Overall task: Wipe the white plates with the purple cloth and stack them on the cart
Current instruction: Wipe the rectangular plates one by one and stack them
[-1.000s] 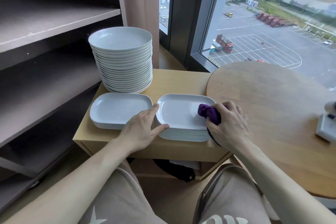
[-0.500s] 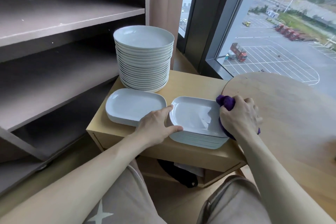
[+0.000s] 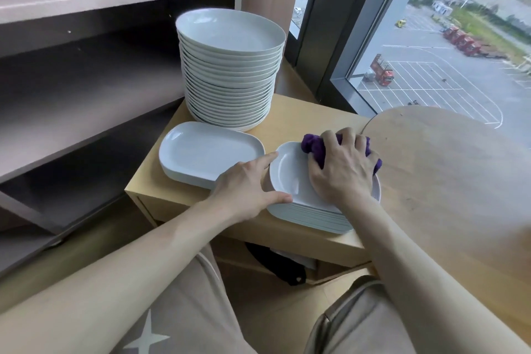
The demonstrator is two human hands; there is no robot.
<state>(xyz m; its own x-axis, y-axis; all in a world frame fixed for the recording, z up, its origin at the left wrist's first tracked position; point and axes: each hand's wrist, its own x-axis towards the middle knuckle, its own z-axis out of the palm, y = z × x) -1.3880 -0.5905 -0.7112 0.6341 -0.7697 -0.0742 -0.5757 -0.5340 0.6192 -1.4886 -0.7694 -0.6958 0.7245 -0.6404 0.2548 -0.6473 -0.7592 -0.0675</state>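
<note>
A right hand [image 3: 342,172] clutches the bunched purple cloth [image 3: 313,146] against the top plate [image 3: 287,178] of a low stack [image 3: 313,220] at the cart's [image 3: 301,121] front right corner. The left hand [image 3: 247,190], fingers straight and spread, touches that stack's left rim. A tall pile of plates [image 3: 230,72] stands at the back edge.

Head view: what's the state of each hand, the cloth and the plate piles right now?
right hand: grips purple cloth, pressing it onto top plate
left hand: fingers straight, bracing near pile at its left end
purple cloth: bunched
near pile: stacked flat on cart
low pile: flat, beside near pile
tall pile: upright, at cart's back
</note>
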